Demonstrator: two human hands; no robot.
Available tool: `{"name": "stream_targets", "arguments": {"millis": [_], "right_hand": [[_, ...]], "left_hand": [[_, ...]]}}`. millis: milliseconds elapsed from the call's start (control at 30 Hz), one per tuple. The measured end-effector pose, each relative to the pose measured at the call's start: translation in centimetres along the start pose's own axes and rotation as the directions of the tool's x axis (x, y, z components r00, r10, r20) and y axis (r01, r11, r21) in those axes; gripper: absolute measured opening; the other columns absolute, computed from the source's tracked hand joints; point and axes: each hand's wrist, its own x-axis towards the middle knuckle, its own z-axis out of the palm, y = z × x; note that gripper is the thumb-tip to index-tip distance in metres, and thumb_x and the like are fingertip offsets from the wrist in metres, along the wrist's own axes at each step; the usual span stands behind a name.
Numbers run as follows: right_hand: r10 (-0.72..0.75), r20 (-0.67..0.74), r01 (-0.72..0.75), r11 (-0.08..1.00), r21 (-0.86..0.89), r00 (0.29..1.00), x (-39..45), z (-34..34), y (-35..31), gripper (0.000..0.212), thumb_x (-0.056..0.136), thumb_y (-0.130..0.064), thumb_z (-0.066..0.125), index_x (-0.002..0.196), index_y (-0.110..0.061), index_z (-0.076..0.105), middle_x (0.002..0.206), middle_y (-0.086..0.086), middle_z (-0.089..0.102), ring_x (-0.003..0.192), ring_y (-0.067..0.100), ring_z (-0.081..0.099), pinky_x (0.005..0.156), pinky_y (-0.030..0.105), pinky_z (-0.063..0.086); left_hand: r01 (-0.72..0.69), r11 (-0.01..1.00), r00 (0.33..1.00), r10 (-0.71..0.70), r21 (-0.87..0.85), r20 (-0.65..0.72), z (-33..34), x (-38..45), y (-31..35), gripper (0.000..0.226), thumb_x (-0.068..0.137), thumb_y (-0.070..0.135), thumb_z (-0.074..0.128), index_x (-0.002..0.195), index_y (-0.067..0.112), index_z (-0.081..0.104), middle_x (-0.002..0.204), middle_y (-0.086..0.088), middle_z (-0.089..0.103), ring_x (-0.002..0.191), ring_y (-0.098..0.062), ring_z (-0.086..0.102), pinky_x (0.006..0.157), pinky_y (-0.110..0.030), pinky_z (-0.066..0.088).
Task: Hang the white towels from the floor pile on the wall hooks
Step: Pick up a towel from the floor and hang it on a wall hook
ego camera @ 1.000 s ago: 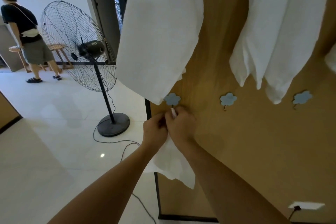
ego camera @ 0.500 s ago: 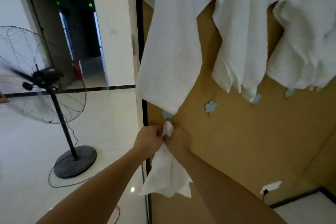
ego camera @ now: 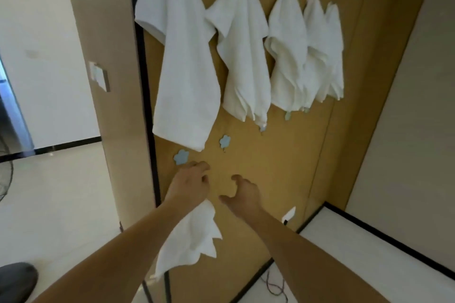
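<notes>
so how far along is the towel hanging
Done: five white towels hang along the upper row on the brown wall panel. In hand: the left hand holds a small towel just below a blue flower hook; the right hand is open, empty. Left: hooking it; the next hook is bare. Floor pile not visible.

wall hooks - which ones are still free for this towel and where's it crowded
Two blue flower hooks show bare: one just above the left hand, one right of the big towel's lower corner. Further right, hooks peek from under hanging towels; the top row is crowded. The small towel hangs below the left hand.
</notes>
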Motion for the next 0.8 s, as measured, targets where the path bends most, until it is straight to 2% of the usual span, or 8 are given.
{"name": "stream_targets", "arguments": {"millis": [233, 333, 433, 533, 633, 700, 800], "right_hand": [[0.108, -0.169, -0.120, 0.991, -0.066, 0.980, -5.3, -9.9, 8.5, 0.073, 0.081, -0.054, 0.066, 0.144, -0.026, 0.043, 0.134, 0.001, 0.058, 0.121, 0.025, 0.052, 0.093, 0.037, 0.050], [0.176, -0.218, -0.208, 0.969, -0.130, 0.960, -9.5, -14.7, 13.5, 0.070, 0.084, -0.055, 0.063, 0.145, -0.028, 0.040, 0.136, 0.000, 0.056, 0.125, 0.027, 0.046, 0.095, 0.038, 0.046], [0.271, -0.266, -0.318, 0.936, -0.154, 0.925, -14.9, -19.5, 19.1, 0.069, 0.086, -0.054, 0.062, 0.146, -0.027, 0.040, 0.137, 0.003, 0.054, 0.125, 0.029, 0.046, 0.099, 0.041, 0.044], [0.362, -0.329, -0.426, 0.893, -0.148, 0.873, -21.6, -24.2, 25.2, 0.063, 0.087, -0.053, 0.063, 0.140, -0.026, 0.045, 0.137, 0.003, 0.054, 0.124, 0.029, 0.047, 0.100, 0.043, 0.044], [0.454, -0.383, -0.535, 0.834, -0.136, 0.805, -29.4, -28.5, 31.2, 0.068, 0.087, -0.053, 0.063, 0.146, -0.028, 0.040, 0.141, 0.002, 0.052, 0.128, 0.028, 0.046, 0.104, 0.044, 0.042], [0.517, -0.427, -0.610, 0.785, -0.110, 0.742, -35.2, -31.3, 35.1, 0.070, 0.087, -0.053, 0.063, 0.147, -0.028, 0.039, 0.143, 0.001, 0.051, 0.130, 0.027, 0.044, 0.106, 0.044, 0.040], [0.615, -0.487, -0.722, 0.690, -0.048, 0.620, -44.3, -34.9, 40.4, 0.069, 0.086, -0.051, 0.064, 0.147, -0.027, 0.040, 0.143, 0.001, 0.051, 0.131, 0.026, 0.043, 0.106, 0.042, 0.041]], "left_hand": [[-0.249, 0.966, 0.966, 0.253, -0.072, 0.059, 3.9, -1.2, 12.0, 0.036, 0.093, 0.020, 0.056, 0.129, 0.021, 0.060, 0.128, 0.000, 0.061, 0.113, -0.019, 0.058, 0.094, -0.028, 0.046], [-0.334, 0.936, 0.926, 0.348, -0.109, 0.149, 6.5, -2.7, 18.6, 0.039, 0.095, 0.022, 0.054, 0.134, 0.021, 0.056, 0.131, 0.000, 0.058, 0.114, -0.019, 0.056, 0.091, -0.028, 0.046], [-0.423, 0.885, 0.860, 0.459, -0.194, 0.220, 9.6, -5.6, 25.9, 0.038, 0.097, 0.023, 0.049, 0.134, 0.018, 0.054, 0.125, -0.004, 0.059, 0.106, -0.018, 0.055, 0.085, -0.030, 0.048], [-0.481, 0.833, 0.795, 0.546, -0.273, 0.266, 13.0, -10.3, 34.3, 0.039, 0.099, 0.026, 0.049, 0.138, 0.020, 0.050, 0.129, 0.000, 0.053, 0.105, -0.014, 0.051, 0.080, -0.025, 0.044], [-0.515, 0.783, 0.717, 0.616, -0.348, 0.327, 16.7, -15.7, 43.0, 0.040, 0.099, 0.023, 0.051, 0.138, 0.017, 0.050, 0.136, -0.003, 0.049, 0.109, -0.019, 0.052, 0.085, -0.026, 0.046], [-0.537, 0.750, 0.663, 0.659, -0.387, 0.355, 19.2, -19.8, 48.8, 0.040, 0.098, 0.024, 0.053, 0.137, 0.017, 0.051, 0.136, -0.006, 0.050, 0.111, -0.022, 0.053, 0.091, -0.031, 0.048], [-0.587, 0.689, 0.567, 0.724, -0.424, 0.392, 22.4, -26.6, 56.8, 0.042, 0.096, 0.028, 0.055, 0.137, 0.022, 0.051, 0.138, -0.003, 0.050, 0.112, -0.022, 0.054, 0.091, -0.030, 0.047]]}}
